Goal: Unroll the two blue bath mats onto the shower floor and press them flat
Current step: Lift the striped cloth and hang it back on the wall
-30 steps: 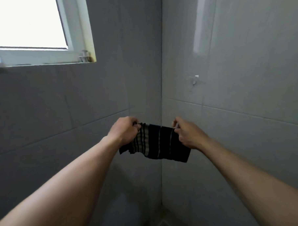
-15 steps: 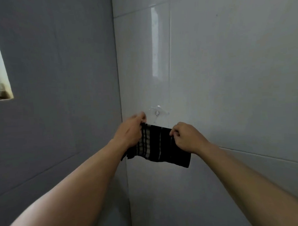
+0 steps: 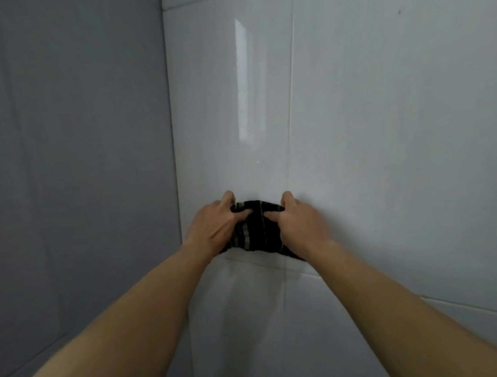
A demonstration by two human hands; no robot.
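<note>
Facing a tiled corner, you have a glossy pale wall filling the view from 12 to 4 o'clock and a duller grey-blue wall at 9 o'clock. They meet in a vertical corner seam left of centre. A thin grout line runs down the pale wall, and a tall streak of reflected light sits at 12 o'clock.

Just below centre, at 6 o'clock, both your bare arms reach in from the bottom corners. Your left hand and right hand hold a dark striped cloth bunched against the pale wall. The fingers of each hand curl over its top edge, and both thumbs press into its front face, nearly meeting.

The cloth's side edges are tucked behind your hands, and its lower right corner is cut off by your right wrist. Whatever lies behind the cloth on the wall is covered. The fingertips beyond the top edge are hard to make out. The floor is out of frame, so you cannot tell where the blue bath mats lie.
</note>
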